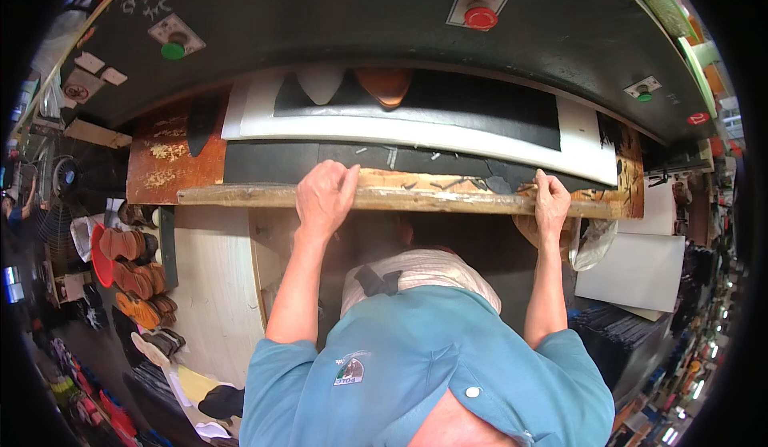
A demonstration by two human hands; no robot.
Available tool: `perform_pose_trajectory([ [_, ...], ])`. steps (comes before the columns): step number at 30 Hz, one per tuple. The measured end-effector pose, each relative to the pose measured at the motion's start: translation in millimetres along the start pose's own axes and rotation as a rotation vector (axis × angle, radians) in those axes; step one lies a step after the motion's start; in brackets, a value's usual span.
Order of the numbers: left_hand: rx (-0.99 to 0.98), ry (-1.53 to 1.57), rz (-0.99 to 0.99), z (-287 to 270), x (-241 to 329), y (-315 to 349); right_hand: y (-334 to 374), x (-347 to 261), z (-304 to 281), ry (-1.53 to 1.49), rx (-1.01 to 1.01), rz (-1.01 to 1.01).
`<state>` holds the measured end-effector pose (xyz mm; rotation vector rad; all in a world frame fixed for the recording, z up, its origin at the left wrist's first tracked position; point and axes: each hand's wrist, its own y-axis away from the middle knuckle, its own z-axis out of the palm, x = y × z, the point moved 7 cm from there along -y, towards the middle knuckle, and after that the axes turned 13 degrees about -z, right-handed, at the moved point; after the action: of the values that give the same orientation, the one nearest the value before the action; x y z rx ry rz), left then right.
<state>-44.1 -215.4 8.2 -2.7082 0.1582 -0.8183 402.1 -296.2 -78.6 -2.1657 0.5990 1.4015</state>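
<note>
My left hand (325,197) is closed, thumb against curled fingers, at the front edge of a black sheet (272,161) on the worktable. My right hand (552,199) pinches the same sheet's edge farther right. Both hands lie over a worn wooden bar (432,200) along the table's front. Behind that sheet is a thick white board (590,155), with another black piece (480,115) on top. A whitish rounded-tip shape (322,85) and an orange-brown one (386,87) rest there, their far ends hidden beneath the machine's dark beam (352,27).
The beam carries a red button (481,19) and green buttons (173,50). Small black scraps (452,183) lie along the table's front strip. Stacks of sole-shaped pieces (138,279) stand at left, near a fan (66,176). White sheets (632,271) lie at right.
</note>
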Motion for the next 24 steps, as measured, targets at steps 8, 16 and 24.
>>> perform_pose_trajectory([
  [8,-0.121,0.264,-0.074,-35.5,17.3,81.8,60.6,-170.5,135.6,-0.060,-0.446,-0.602],
  [16,0.105,0.300,0.064,-42.7,36.8,65.1,122.7,-214.5,194.0,0.342,-0.509,-0.713],
  [24,0.022,0.120,0.066,-38.5,44.5,116.4,115.9,-186.6,118.2,-0.499,-0.679,-0.147],
])
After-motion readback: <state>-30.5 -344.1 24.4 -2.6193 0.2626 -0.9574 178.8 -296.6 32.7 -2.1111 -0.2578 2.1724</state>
